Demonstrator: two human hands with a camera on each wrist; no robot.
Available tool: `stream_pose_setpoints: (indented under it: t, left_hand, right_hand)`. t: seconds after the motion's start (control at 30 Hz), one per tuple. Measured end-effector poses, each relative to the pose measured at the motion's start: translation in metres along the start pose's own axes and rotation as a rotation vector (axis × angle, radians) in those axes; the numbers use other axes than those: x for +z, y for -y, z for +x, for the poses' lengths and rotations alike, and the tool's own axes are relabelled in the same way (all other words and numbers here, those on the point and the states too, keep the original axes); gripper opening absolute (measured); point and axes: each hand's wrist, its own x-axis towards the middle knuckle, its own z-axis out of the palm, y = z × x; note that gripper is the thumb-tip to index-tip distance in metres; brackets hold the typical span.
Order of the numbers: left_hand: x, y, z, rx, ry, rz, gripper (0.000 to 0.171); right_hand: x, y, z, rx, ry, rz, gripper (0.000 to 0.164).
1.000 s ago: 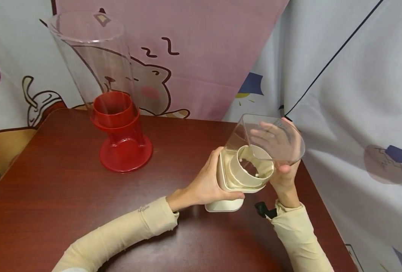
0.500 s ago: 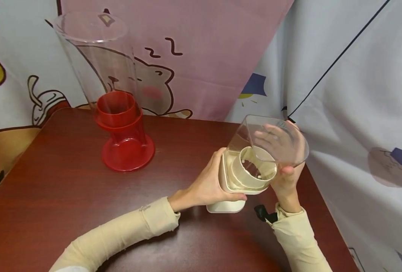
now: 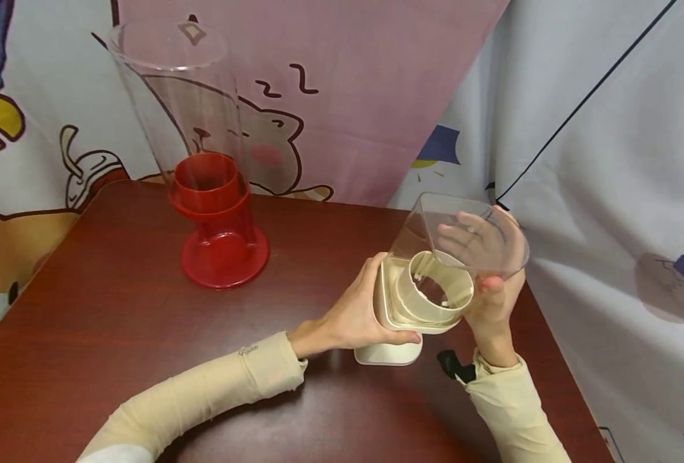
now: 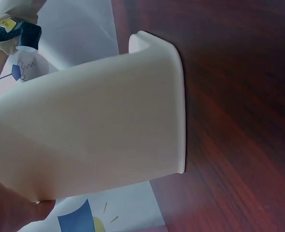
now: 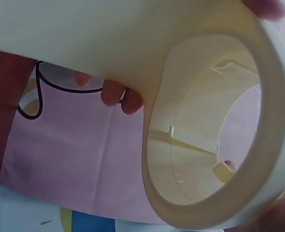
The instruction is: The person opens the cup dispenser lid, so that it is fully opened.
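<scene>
A cream cereal dispenser base point(image 3: 391, 299) with a round collar point(image 3: 434, 296) stands on its foot point(image 3: 389, 354) at the right of the table. Rising from it is a clear, square-sided container point(image 3: 434, 222). My left hand point(image 3: 356, 315) grips the base from the left, thumb along the near edge. My right hand point(image 3: 495, 257) cups the container from the right; its fingers show through the clear wall and its thumb lies nearer me. In the right wrist view, the base's round opening point(image 5: 154, 159) faces the camera, with fingertips point(image 5: 120, 96) past the stem's edge.
A red dispenser stand point(image 3: 223, 257) with a tall clear cylinder point(image 3: 186, 109) stands at the back left of the brown table point(image 3: 145, 308). A patterned cloth point(image 3: 365, 83) hangs behind the table, and white fabric point(image 3: 608, 257) hangs close along the right edge.
The head view has drifted slightly, so the whole scene sits further right in it. Both hands keep nearly the same places on the dispenser.
</scene>
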Motion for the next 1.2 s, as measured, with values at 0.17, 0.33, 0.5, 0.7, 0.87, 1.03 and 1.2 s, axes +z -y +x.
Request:
stream_pose_setpoints:
  t: [0.17,0.33,0.5,0.7,0.87,1.03,1.2]
  left_hand:
    - [0.001,0.000,0.001,0.005,0.007,0.009,0.122]
    - [0.000,0.001,0.002,0.029,0.010,0.020,0.123]
    - [-0.001,0.000,0.001,0.004,0.027,0.041,0.125]
    - [-0.001,-0.002,0.001,-0.042,0.034,0.055,0.127]
    - [-0.002,-0.003,0.002,-0.026,0.025,0.037,0.127]
    - [0.000,-0.002,0.003,0.009,0.026,0.023,0.125]
    - [0.002,-0.002,0.002,0.029,0.034,0.020,0.125]
  right_hand:
    - [-0.005,-0.001,-0.002,-0.033,-0.014,0.062,0.087]
    - [-0.010,-0.005,-0.007,-0.129,-0.038,0.132,0.099]
    - [-0.008,-0.003,-0.005,-0.114,-0.038,0.038,0.098]
    - [0.001,0.004,0.005,-0.004,-0.005,-0.130,0.096]
    - [0.001,0.003,0.007,0.014,-0.036,-0.047,0.091]
    - [-0.007,0.000,0.000,-0.026,-0.057,0.078,0.092]
    - [-0.015,-0.001,-0.007,-0.081,-0.072,0.107,0.098]
